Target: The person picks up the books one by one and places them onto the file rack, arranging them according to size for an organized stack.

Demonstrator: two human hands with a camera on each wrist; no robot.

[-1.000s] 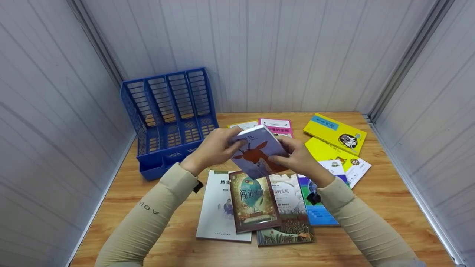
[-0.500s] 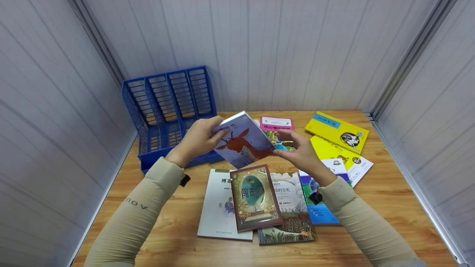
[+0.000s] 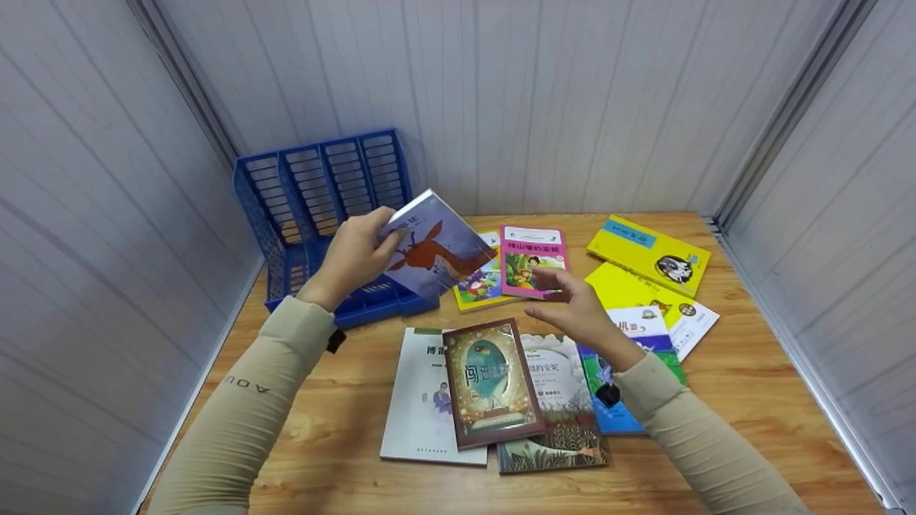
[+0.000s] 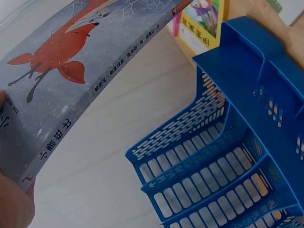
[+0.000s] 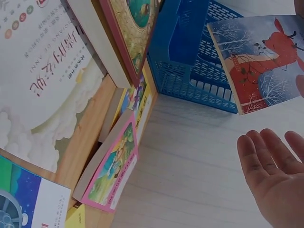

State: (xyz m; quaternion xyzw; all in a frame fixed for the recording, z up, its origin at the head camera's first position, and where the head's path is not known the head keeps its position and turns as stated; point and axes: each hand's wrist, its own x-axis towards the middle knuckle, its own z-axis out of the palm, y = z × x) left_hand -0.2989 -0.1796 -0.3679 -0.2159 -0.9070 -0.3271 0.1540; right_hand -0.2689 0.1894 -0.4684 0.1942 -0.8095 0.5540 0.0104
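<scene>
My left hand (image 3: 356,250) grips a small book (image 3: 440,250) by one end, thumb on the front cover. That cover is grey-blue with a red-brown deer, and in the left wrist view the book's spine (image 4: 97,90) shows printed characters. The book is held in the air, overlapping the right part of the blue file rack (image 3: 325,214) in the head view. My right hand (image 3: 576,307) is empty, apart from the book, its fingers and thumb spread. It hovers close to the pink-bordered book (image 3: 533,247) in the head view; the right wrist view shows its extended fingers (image 5: 266,156).
A yellow-edged book (image 3: 476,290) lies beside the pink one. In front are a white book (image 3: 418,400), a brown-framed book (image 3: 494,422) overlapping its neighbours, and a landscape-cover book (image 3: 565,429). At right lie a blue-green book (image 3: 630,422) and yellow books (image 3: 644,250). Panel walls (image 3: 558,107) enclose the table.
Both hands held the deer book at first. The right hand has let go, and the left hand has carried the book left and back toward the rack, uncovering the pink and yellow-edged books.
</scene>
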